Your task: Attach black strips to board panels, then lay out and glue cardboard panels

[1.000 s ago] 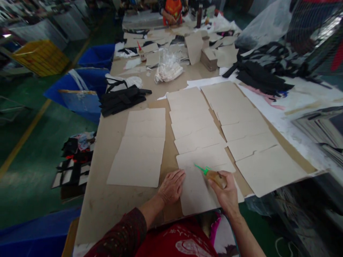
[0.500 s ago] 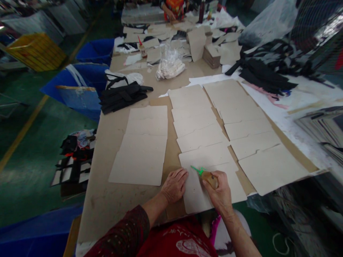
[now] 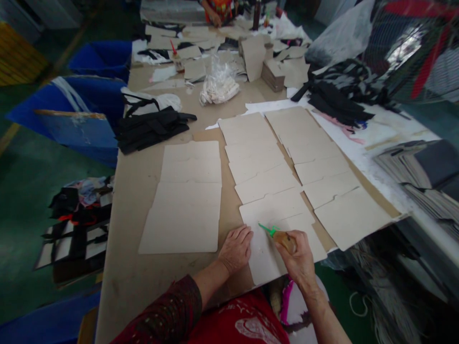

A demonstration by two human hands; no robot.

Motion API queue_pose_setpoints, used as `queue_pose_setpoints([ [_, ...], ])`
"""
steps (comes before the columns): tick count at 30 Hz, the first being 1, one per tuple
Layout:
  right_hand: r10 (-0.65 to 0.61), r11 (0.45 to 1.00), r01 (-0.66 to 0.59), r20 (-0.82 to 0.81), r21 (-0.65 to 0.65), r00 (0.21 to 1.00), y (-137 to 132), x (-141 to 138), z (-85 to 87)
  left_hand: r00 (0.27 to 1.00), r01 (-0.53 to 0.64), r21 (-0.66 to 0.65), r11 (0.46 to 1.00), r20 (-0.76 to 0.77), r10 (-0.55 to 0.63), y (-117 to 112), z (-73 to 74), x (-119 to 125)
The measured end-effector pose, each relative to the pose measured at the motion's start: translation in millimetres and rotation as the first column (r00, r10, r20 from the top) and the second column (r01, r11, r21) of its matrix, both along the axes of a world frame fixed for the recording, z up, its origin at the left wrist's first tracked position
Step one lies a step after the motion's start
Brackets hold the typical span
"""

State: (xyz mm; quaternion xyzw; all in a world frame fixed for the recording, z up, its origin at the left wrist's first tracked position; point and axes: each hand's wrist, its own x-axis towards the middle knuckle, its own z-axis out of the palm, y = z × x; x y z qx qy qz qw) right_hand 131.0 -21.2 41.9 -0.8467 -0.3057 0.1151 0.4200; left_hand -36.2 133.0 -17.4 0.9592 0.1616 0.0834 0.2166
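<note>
My right hand [image 3: 297, 255] is wrapped round a brownish glue bottle [image 3: 285, 242] with a green nozzle. The nozzle tip is at the surface of the nearest grey cardboard sheet [image 3: 265, 263] in the middle column; whether it touches I cannot tell. My left hand [image 3: 236, 246] lies flat, fingers stretched, on the left edge of that same sheet. Left of it lie overlapping cardboard sheets [image 3: 182, 217]. Another overlapping column of notched cardboard sheets [image 3: 353, 212] runs along the right.
Black fabric strips [image 3: 154, 128] lie at the table's left edge, beside blue bins [image 3: 82, 129]. Further back are a clear plastic bag [image 3: 219, 86], a red-tipped bottle [image 3: 177, 62] and stacked cardboard [image 3: 273, 75]. A person [image 3: 218, 12] works at the far end. A fan [image 3: 419, 52] stands right.
The camera view has turned slightly to the right. My right hand and the glue bottle have shifted very little over the sheet; my left hand stays on it.
</note>
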Motion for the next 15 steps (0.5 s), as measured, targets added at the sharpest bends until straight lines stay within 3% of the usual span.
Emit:
queue_pose_setpoints([
  [5, -0.077, 0.996, 0.079, -0.05, 0.036, 0.996, 8.5, -14.6, -3.7, 1.0, 0.001, -0.01, 1.0, 0.009, -0.001, 0.9, -3.5, -0.6],
  [9, -0.255, 0.953, 0.293, -0.33, 0.073, 0.909, 22.8, -18.4, -8.7, 1.0, -0.002, -0.035, 0.999, 0.029, 0.003, 1.4, -3.7, -1.1],
  [12, -0.32, 0.907, 0.41, -0.477, 0.094, 0.818, 40.1, -8.1, -8.1, 0.998, -0.017, -0.069, 0.997, 0.062, 0.021, 0.6, -0.2, -3.1],
  [15, -0.288, 0.91, 0.384, -0.434, 0.153, 0.854, 59.6, 11.0, -5.7, 0.987, -0.085, -0.107, 0.991, 0.129, 0.098, 0.3, 7.2, -1.7],
])
